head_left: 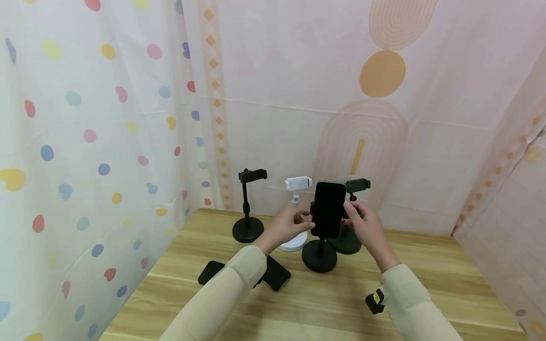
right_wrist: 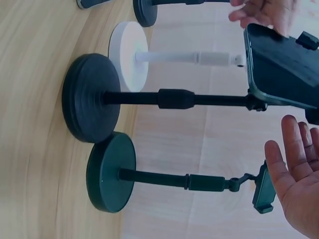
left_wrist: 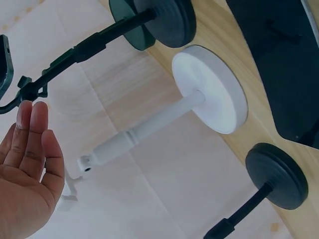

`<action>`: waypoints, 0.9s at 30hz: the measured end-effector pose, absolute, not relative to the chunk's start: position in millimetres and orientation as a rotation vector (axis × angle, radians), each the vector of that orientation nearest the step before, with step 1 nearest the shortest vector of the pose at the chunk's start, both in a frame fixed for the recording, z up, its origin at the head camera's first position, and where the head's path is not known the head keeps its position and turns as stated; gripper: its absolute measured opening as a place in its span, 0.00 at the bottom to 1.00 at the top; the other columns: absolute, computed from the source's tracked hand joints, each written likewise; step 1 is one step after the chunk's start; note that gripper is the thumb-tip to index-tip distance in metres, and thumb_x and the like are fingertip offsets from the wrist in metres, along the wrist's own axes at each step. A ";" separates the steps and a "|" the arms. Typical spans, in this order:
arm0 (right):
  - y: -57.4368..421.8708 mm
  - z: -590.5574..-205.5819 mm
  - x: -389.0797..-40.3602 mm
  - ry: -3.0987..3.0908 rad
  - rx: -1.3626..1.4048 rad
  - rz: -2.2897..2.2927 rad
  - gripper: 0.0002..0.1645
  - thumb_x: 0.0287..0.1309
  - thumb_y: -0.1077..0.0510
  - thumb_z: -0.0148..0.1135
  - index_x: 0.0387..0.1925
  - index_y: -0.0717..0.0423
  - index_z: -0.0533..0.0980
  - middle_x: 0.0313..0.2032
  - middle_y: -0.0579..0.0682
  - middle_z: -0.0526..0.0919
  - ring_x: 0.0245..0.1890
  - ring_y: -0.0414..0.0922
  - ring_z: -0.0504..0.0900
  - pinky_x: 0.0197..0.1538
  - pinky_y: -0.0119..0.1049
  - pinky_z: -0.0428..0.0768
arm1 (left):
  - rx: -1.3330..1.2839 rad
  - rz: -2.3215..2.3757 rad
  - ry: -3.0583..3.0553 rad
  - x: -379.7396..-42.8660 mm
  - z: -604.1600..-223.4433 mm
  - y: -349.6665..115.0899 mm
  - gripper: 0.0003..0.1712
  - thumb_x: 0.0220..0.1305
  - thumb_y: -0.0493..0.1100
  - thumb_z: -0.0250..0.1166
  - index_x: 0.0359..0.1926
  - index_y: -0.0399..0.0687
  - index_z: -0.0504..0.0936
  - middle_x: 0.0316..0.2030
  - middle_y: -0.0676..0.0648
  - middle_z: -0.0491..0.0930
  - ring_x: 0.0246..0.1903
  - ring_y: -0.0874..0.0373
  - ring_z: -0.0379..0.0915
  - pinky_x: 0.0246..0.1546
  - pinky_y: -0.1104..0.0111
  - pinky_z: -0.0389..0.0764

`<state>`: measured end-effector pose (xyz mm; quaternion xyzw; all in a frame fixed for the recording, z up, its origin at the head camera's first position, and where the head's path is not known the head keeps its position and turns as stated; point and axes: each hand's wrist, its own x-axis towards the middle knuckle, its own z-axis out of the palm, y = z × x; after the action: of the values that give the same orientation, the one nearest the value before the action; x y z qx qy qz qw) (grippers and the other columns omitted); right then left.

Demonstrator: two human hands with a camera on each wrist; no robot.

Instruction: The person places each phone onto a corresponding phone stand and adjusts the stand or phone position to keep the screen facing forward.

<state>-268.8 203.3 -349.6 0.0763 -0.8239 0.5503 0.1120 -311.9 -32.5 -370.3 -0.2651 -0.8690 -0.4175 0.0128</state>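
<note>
So the far left of the frame is all polka-dot curtain (head_left: 89, 189), and it meets a pale patterned curtain (head_left: 277, 94) across the back. Light wood-grain table (head_left: 443, 270) underneath. Left end has a black stand (head_left: 247, 229) near the back edge, with 2 dark phones (head_left: 277, 273) lying flat lower down, partly behind the sleeve. Next, the left hand (head_left: 286, 226), fingers loose, gripping nothing, right at the upright phone's edge; can't tell if it's touching. A white stand (head_left: 298, 183) is behind. That upright phone (head_left: 329, 208), right of center, sits in a front black stand (head_left: 319, 256). Green stand (head_left: 358, 184) behind it, then the right hand (head_left: 366, 226), fingers extended, released, beside the phone.
</note>
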 end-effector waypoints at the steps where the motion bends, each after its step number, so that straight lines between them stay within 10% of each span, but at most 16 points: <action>1: 204.8 -349.8 -269.4 -2.420 0.222 1.612 0.33 0.74 0.38 0.47 0.59 0.62 0.74 0.51 0.60 0.79 0.46 0.54 0.85 0.55 0.46 0.78 | -0.828 -1.309 -2.713 -311.5 -371.3 -33.9 0.25 0.68 0.51 0.65 0.60 0.42 0.79 0.38 0.51 0.84 0.39 0.59 0.79 0.41 0.63 0.80; 27: 235.5 -354.1 -283.4 -2.590 0.142 1.327 0.39 0.73 0.34 0.44 0.64 0.62 0.71 0.53 0.61 0.80 0.49 0.56 0.83 0.54 0.54 0.76 | -0.689 -0.430 -2.912 -302.7 -405.6 -57.7 0.22 0.61 0.52 0.71 0.51 0.44 0.85 0.44 0.42 0.84 0.43 0.48 0.81 0.38 0.56 0.80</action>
<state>-283.4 235.5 -354.1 0.0483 -0.8832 0.4524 0.1139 -302.7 -57.7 -405.6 -0.2276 -0.9616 -0.1419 0.0589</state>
